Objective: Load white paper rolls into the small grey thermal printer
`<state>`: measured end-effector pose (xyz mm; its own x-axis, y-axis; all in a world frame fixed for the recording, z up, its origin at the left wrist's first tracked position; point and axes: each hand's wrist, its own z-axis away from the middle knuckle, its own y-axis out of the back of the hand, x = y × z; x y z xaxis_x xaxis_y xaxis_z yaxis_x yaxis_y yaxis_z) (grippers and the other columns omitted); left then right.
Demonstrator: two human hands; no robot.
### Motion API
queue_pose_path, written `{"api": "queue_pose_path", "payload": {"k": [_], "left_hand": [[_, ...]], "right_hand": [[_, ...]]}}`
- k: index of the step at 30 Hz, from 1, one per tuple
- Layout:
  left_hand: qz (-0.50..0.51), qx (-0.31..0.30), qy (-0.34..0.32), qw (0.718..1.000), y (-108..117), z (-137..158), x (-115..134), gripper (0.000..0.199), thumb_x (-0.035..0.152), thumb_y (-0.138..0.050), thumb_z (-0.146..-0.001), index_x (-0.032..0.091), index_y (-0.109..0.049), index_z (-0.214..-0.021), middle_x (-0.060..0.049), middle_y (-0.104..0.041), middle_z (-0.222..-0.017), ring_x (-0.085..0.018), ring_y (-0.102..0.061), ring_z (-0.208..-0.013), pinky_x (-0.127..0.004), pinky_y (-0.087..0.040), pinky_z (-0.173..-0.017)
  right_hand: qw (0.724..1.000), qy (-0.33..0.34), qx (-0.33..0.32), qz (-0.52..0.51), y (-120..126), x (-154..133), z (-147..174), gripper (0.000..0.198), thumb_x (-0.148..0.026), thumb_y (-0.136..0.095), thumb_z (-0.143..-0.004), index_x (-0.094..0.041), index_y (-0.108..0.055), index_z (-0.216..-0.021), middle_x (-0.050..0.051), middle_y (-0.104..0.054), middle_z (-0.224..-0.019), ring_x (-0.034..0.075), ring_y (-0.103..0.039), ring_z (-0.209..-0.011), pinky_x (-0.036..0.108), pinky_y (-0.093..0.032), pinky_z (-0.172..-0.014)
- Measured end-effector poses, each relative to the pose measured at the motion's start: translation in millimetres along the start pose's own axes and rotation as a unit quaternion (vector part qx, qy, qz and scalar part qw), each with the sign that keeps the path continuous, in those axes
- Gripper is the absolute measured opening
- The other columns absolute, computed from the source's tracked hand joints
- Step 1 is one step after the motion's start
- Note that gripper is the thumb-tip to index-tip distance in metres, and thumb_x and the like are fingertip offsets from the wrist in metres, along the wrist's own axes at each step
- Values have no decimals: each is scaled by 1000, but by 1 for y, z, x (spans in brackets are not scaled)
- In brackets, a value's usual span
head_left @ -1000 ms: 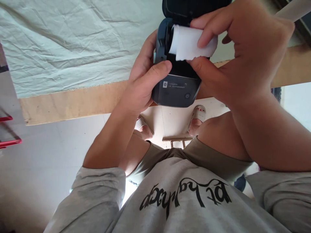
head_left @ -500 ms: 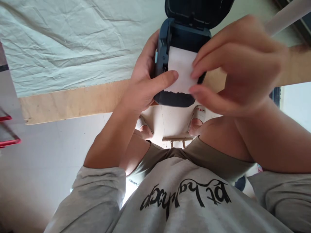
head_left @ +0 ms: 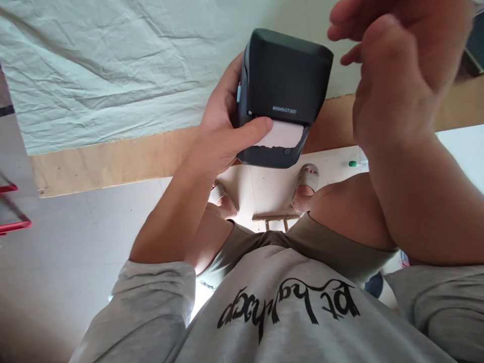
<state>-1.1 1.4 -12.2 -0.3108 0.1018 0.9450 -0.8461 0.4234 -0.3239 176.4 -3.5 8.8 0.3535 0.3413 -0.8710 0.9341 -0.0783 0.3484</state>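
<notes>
Cloth (head_left: 113,75), printer (head_left: 289,75) in left hand (head_left: 225,128)

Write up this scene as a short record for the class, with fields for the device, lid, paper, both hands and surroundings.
Device: dark printer
Lid: down, looks closed
Paper: white, ragged-ended, showing below the lid
Left hand: holds the printer, thumb over the paper
Right hand: apart from the printer, no object visible in it
Surroundings: pale cloth on a wooden table
</notes>
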Motion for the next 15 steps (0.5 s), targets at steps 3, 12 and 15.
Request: {"api": "queue_pose_path", "payload": {"k": [3, 12, 15], "left_hand": [[0, -11, -10, 1000, -2, 2, 1, 49, 21, -63, -59, 25, -45, -104, 1, -47, -109, -22, -43, -109, -26, -44, -81], [6, 18, -9, 1000, -12, 3, 5, 21, 21, -44, -77, 24, -46, -97, 0, -54, -96, -17, -50, -92, -25, -42, -71], [12, 28, -17, 999, -14, 3, 6, 19, 21, -43, -76, 23, -47, -95, -1, -54, -91, -16, -50, -88, -23, -41, -67]], "right_hand": [[995, -9, -92, 48, -2, -1, 4, 46, -41, -32, -73, -11, -35, -108, 4, -40, -104, -5, -41, -87, 9, -38, -76], [974, 12, -158, 160, -8, 7, 7, 61, -53, -39, -65, -17, -26, -113, 0, -36, -107, -7, -34, -84, 9, -33, -77], [974, 16, -154, 167, -8, 5, 8, 61, -52, -39, -65, -16, -27, -113, 1, -36, -106, -6, -34, -85, 10, -34, -79]]}}
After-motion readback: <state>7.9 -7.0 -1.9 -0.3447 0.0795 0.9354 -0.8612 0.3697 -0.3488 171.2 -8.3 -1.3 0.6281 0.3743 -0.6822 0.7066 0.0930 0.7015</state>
